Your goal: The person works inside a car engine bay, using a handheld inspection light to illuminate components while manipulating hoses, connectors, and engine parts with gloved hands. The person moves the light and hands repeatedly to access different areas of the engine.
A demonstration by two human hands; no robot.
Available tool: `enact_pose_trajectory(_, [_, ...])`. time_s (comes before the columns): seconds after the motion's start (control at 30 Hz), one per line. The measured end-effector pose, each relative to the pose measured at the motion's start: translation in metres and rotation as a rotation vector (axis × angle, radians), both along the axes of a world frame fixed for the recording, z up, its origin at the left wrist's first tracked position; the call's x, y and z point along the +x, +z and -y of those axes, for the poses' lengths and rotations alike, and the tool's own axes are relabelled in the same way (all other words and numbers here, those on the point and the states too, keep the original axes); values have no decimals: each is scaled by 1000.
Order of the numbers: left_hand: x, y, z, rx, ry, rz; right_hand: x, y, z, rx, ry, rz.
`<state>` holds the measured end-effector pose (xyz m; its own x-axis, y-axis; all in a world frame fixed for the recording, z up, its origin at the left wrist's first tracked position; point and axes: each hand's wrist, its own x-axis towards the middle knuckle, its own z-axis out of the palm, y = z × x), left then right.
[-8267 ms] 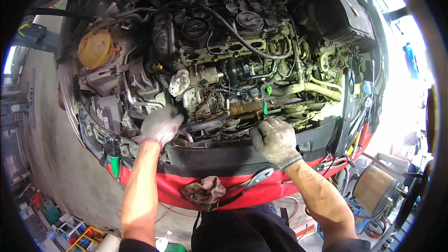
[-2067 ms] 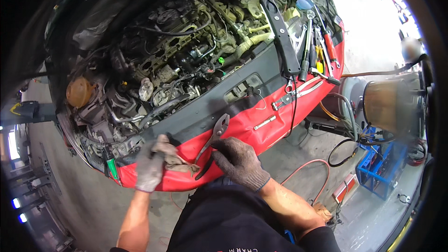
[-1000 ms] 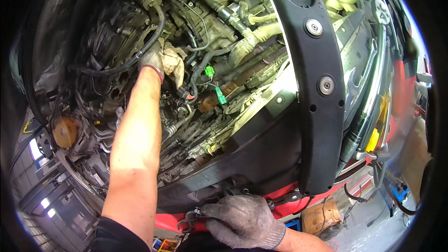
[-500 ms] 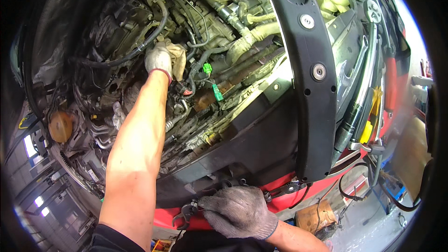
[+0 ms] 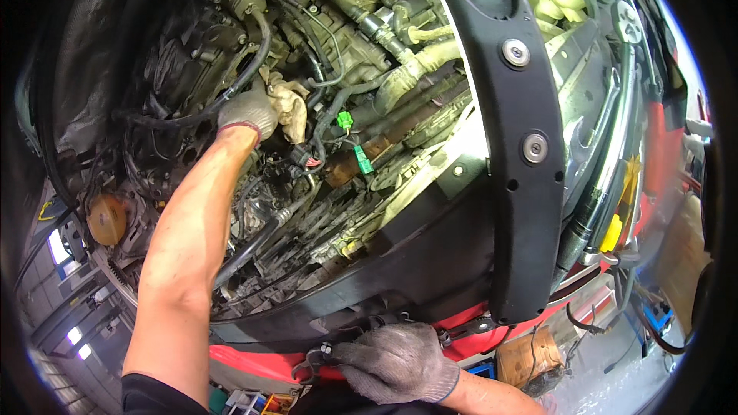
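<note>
My left hand (image 5: 247, 115), in a pale knit glove with a red cuff, reaches deep into a car's engine bay beside a black hose (image 5: 250, 69). A crumpled tan rag (image 5: 290, 110) bunches at its thumb side; the hand looks closed on it, though most fingertips are hidden. At the car's front edge, my right hand (image 5: 396, 361), in a dirty grey glove, has its fingers curled. A dark metal piece with hooked, plier-like jaws (image 5: 310, 366) sticks out just left of these fingers. What lies within that grip is hidden.
A long black bar (image 5: 526, 184) with a bright lit edge stretches across the bay. Right of it lie wrenches (image 5: 596, 119) and a long ratchet (image 5: 607, 161). Green connectors (image 5: 363, 159) hang mid-bay. A cardboard box (image 5: 529, 355) sits on the floor.
My left hand has shifted left and slightly nearer, and the rag has changed shape and shows more. A dark hose near my forearm has come into sight. My right hand keeps its place.
</note>
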<state>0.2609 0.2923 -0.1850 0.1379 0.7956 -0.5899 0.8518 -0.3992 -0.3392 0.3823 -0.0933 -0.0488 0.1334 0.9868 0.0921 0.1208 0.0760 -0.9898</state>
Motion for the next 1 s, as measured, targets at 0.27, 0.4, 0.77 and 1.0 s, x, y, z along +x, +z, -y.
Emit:
enact_pose_trajectory(0.27, [-18, -2, 9, 64, 91, 403, 4, -1, 0, 14, 32, 32])
enact_pose_trajectory(0.4, [5, 14, 33, 102, 163, 353, 4, -1, -1, 5, 9, 32])
enact_pose_trajectory(0.77, [3, -15, 30, 156, 158, 325, 1, -2, 1, 14, 0, 62])
enact_pose_trajectory(1.0, [9, -12, 5, 53, 219, 247, 3, 0, 2, -29, 35, 71])
